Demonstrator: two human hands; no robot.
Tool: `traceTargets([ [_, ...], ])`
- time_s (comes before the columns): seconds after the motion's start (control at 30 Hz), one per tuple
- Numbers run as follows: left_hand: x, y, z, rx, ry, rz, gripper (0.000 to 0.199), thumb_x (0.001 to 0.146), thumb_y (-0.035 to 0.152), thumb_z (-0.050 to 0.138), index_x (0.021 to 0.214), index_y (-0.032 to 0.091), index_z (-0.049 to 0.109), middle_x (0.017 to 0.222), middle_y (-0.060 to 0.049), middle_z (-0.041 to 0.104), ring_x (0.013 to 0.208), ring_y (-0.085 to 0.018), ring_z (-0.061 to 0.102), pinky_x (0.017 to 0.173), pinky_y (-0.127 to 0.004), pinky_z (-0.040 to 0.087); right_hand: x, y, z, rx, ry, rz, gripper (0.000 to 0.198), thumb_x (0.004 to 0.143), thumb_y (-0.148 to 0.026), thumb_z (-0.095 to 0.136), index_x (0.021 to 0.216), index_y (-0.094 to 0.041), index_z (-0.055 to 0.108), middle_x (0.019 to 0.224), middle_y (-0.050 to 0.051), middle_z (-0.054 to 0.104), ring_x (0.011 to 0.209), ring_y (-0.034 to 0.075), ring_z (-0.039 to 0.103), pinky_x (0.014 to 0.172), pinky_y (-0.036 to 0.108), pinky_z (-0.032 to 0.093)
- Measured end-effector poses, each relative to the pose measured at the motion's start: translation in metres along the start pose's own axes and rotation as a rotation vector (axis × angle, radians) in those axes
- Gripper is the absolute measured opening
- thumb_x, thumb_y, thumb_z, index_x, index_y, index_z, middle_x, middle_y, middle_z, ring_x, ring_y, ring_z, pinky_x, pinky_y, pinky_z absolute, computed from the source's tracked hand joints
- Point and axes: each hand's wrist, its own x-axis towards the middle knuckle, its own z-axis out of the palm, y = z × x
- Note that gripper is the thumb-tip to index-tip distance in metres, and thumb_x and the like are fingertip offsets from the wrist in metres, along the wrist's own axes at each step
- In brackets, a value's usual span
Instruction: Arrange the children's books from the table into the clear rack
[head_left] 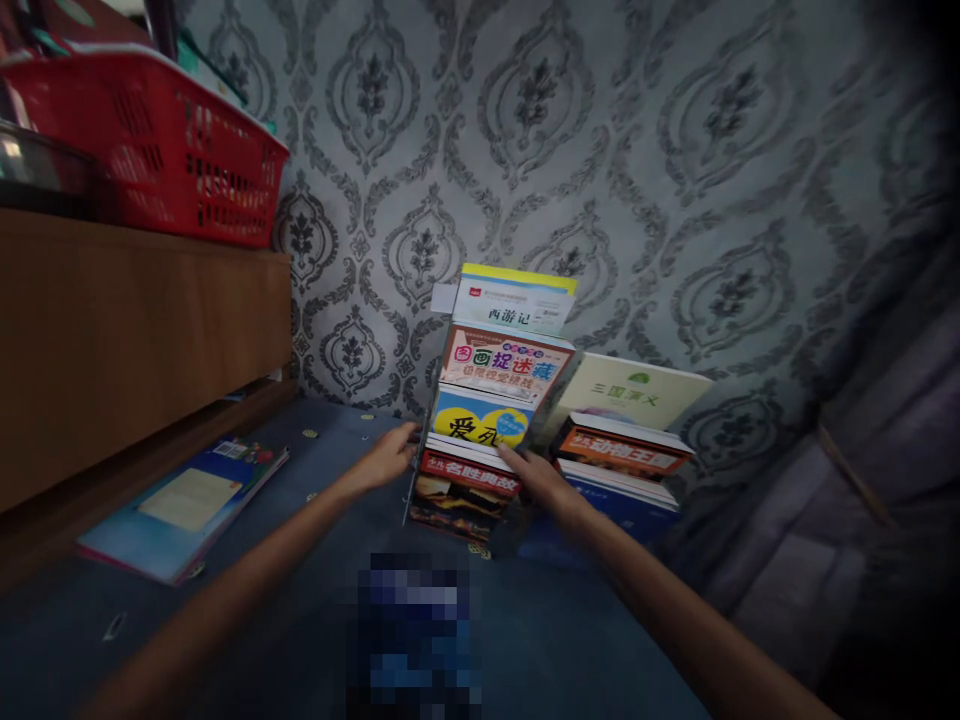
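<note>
A row of upright books (491, 405) stands against the wall, stepped from a tall white-and-yellow one at the back to a dark one with a red title band in front. My left hand (390, 455) presses on the row's left side, its fingers bent and partly hidden at the edge. On the other side, my right hand (536, 480) grips the row, thumb over a book's top edge and other fingers out of sight. Just right of it is a second row of books (622, 450), with a pale green one at its back and blue ones in front.
A blue book (187, 510) lies flat on the dark blue patterned surface (315, 570) at left. Beyond it is a wooden cabinet (142, 340) bearing a red plastic basket (157, 150). Dark fabric (802, 520) hangs at right. A pixelated patch covers the bottom centre.
</note>
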Motion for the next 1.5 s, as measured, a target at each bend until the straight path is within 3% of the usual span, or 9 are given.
traceTargets([
  [0.2,-0.004,0.002,0.003,0.106,0.044,0.128,0.05,0.086,0.005,0.042,0.135,0.014,0.049,0.134,-0.012,0.062,0.122,-0.021,0.059,0.103,-0.036,0.048,-0.01,-0.015,-0.003,0.052,-0.147,0.191,0.046,0.076,-0.06,0.064,0.088,-0.017,0.077,0.085,0.01,0.078,0.094,0.032,0.071,0.089,0.042,0.054],
  [0.3,-0.005,0.005,0.002,0.163,0.04,0.153,0.052,0.086,0.005,0.042,0.136,0.014,0.049,0.132,-0.011,0.064,0.124,-0.022,0.058,0.107,-0.037,0.045,-0.016,-0.018,-0.004,0.101,-0.19,0.209,0.049,0.076,-0.062,0.064,0.089,-0.016,0.077,0.082,0.011,0.078,0.089,0.032,0.072,0.084,0.042,0.056],
  [0.5,-0.006,0.007,-0.002,0.168,0.006,0.251,0.061,0.087,0.005,0.04,0.147,0.014,0.035,0.143,-0.012,0.055,0.13,-0.02,0.054,0.11,-0.036,0.042,-0.009,-0.015,-0.003,0.14,-0.111,0.221,0.048,0.072,-0.058,0.07,0.094,-0.016,0.076,0.085,0.012,0.078,0.086,0.032,0.072,0.079,0.044,0.057],
  [0.67,-0.003,0.03,-0.007,0.24,0.069,0.314,0.066,0.084,0.002,0.038,0.149,0.011,0.033,0.155,-0.014,0.04,0.142,-0.022,0.038,0.12,-0.039,0.028,0.0,-0.022,-0.004,0.093,0.04,0.119,0.037,0.069,-0.049,0.073,0.087,-0.017,0.075,0.1,0.011,0.077,0.11,0.034,0.066,0.095,0.044,0.052],
  [0.87,0.001,0.053,-0.008,0.173,0.038,0.404,0.072,0.079,0.003,0.042,0.148,0.02,0.036,0.146,-0.007,0.053,0.132,-0.023,0.051,0.115,-0.04,0.038,-0.011,-0.035,0.001,0.174,-0.007,0.058,0.029,0.064,-0.04,0.075,0.082,-0.017,0.075,0.094,0.007,0.078,0.102,0.031,0.069,0.096,0.038,0.051],
  [1.03,0.004,0.049,-0.006,0.189,0.044,0.411,0.07,0.077,0.005,0.043,0.145,0.019,0.04,0.142,-0.008,0.056,0.126,-0.024,0.057,0.111,-0.04,0.042,-0.016,-0.036,0.006,0.239,-0.009,0.079,0.026,0.063,-0.038,0.074,0.082,-0.019,0.074,0.092,0.006,0.079,0.096,0.03,0.071,0.092,0.037,0.053],
  [1.17,0.007,0.045,-0.006,0.192,0.035,0.42,0.074,0.079,0.006,0.042,0.151,0.018,0.029,0.148,-0.009,0.05,0.133,-0.024,0.05,0.113,-0.042,0.04,-0.02,-0.033,0.005,0.274,-0.046,0.077,0.03,0.064,-0.038,0.073,0.087,-0.018,0.073,0.097,0.007,0.078,0.097,0.03,0.071,0.092,0.04,0.053],
  [1.33,0.011,0.038,-0.008,0.216,0.034,0.4,0.077,0.084,0.01,0.041,0.156,0.013,0.013,0.154,-0.013,0.041,0.14,-0.026,0.042,0.118,-0.045,0.033,-0.024,-0.039,0.008,0.384,0.093,-0.093,0.054,0.065,-0.037,0.073,0.116,-0.023,0.064,0.114,0.004,0.074,0.111,0.028,0.066,0.1,0.041,0.049],
  [1.5,0.015,0.036,-0.012,0.217,0.002,0.416,0.078,0.086,0.014,0.044,0.157,0.016,0.011,0.153,-0.012,0.043,0.137,-0.027,0.045,0.117,-0.047,0.034,-0.025,-0.044,0.011,0.398,0.07,-0.208,0.055,0.068,-0.037,0.069,0.121,-0.022,0.06,0.119,0.005,0.072,0.114,0.026,0.064,0.103,0.041,0.047],
])
